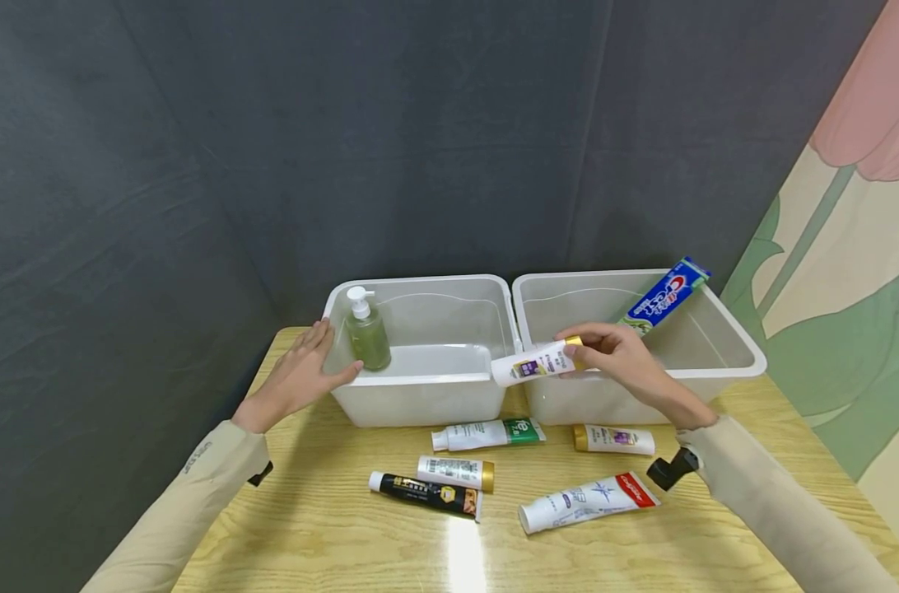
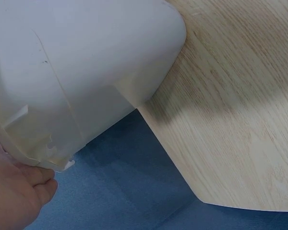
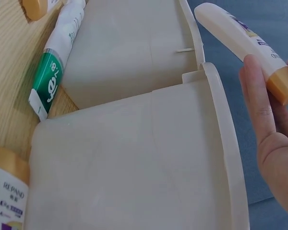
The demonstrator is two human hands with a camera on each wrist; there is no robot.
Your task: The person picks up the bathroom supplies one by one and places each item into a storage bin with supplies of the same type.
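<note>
My right hand (image 1: pixel 627 358) pinches a white squeeze tube (image 1: pixel 527 365) by its gold cap, above the front rims where the bins meet. In the right wrist view the held tube (image 3: pixel 252 40) slants, label partly visible. A Crest toothpaste box (image 1: pixel 663 298) leans inside the right bin (image 1: pixel 731 362). My left hand (image 1: pixel 297 371) rests on the corner of the left bin (image 1: pixel 420 402), thumb spread over the front rim. A green pump bottle (image 1: pixel 370 339) stands upright inside that bin, near the thumb. The left wrist view shows part of the left hand (image 2: pixel 19 196) against the bin's rim.
Before the bins lie a white-and-green tube (image 1: pixel 486 434), two white gold-capped tubes (image 1: pixel 457 472) (image 1: pixel 620 440), a black tube (image 1: pixel 427 494) and a red-ended white toothpaste tube (image 1: pixel 586 502). A dark curtain (image 1: pixel 420 148) hangs behind the wooden table (image 1: pixel 309 535).
</note>
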